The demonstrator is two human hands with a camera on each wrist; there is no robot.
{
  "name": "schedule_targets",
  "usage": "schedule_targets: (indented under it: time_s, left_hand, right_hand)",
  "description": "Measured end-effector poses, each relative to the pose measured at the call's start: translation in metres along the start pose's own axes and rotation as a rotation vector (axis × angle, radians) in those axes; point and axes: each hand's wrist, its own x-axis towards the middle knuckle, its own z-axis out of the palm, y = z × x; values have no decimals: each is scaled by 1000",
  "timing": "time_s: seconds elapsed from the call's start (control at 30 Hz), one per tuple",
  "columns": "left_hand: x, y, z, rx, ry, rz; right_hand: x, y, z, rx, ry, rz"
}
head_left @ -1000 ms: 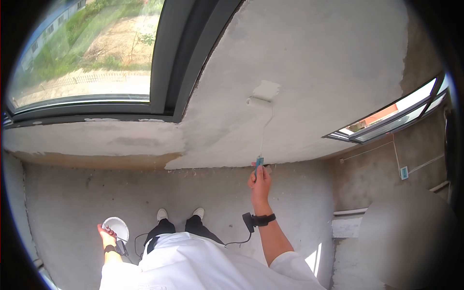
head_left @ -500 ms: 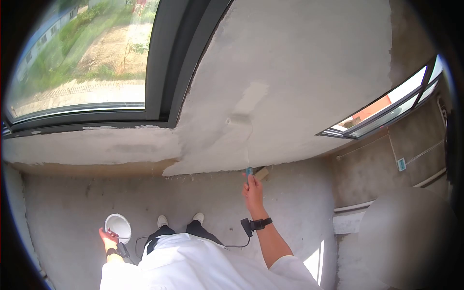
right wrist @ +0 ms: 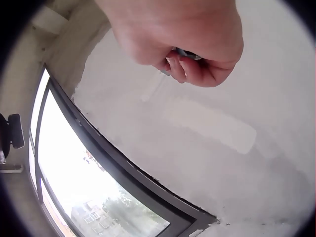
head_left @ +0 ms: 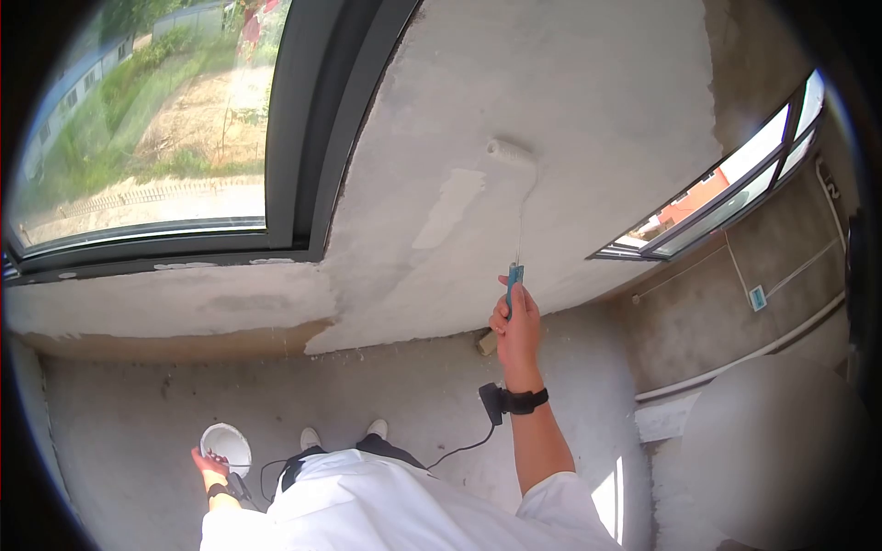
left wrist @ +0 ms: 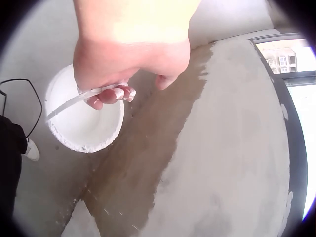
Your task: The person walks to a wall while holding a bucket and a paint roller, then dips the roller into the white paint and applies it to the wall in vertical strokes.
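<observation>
Up on the grey-white wall [head_left: 588,83], to the right of the big dark-framed window [head_left: 175,138], sits a white paint roller [head_left: 512,154], with its thin wire stem running down to a blue handle [head_left: 514,286]. The right hand [head_left: 521,329] has that handle, fingers wrapped round it and thumb laid along it. Just beside the roller, on the window side, there's a lighter, wetter-looking patch [head_left: 452,207].

Down low, the left hand [left wrist: 131,64] has its fingers hooked round the pale handle [left wrist: 74,104] of a white bucket [left wrist: 85,147], with white smears on the fingertips. The bucket's rim is all crusty, fwiw.

Further out: a tan block [head_left: 487,342] near the wall's foot, white shoes [head_left: 378,429] on grey floor, and a second window [head_left: 726,195] off right, by some bare brown wall [head_left: 680,321].
</observation>
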Motion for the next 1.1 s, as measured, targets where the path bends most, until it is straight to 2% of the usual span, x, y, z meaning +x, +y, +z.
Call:
schedule_targets:
  time_s: [0.23, 0.33, 0.5, 0.57, 0.63, 0.83, 0.93, 1.0, 1.1]
  left_hand:
    - [-1, 0, -34, -38, 48, 2]
    - [-5, 4, -51, -7, -6, 12]
    - [-19, 8, -54, -35, 99, 6]
    - [-39, 8, -41, -43, 156, 35]
    - [-31, 7, -42, -65, 147, 32]
    - [-9, -10, -43, -93, 114, 32]
    - [-19, -15, -31, -85, 96, 44]
    - [-24, -13, -28, -54, 50, 30]
    - [-4, -13, -34, -109, 42, -2]
  right_hand:
    - [-3, 91, -44, -19, 66, 174]
    - [-11, 127, -61, -90, 82, 252]
    - [-19, 149, -80, -167, 66, 305]
    - [-23, 139, -80, -151, 76, 296]
    - [-20, 119, -71, -144, 63, 251]
    - [-10, 11, -23, -138, -6, 18]
    - [2, -27, -1, -102, -46, -98]
    - [9, -40, 10, -104, -69, -159]
    - [12, -36, 19, -131, -61, -114]
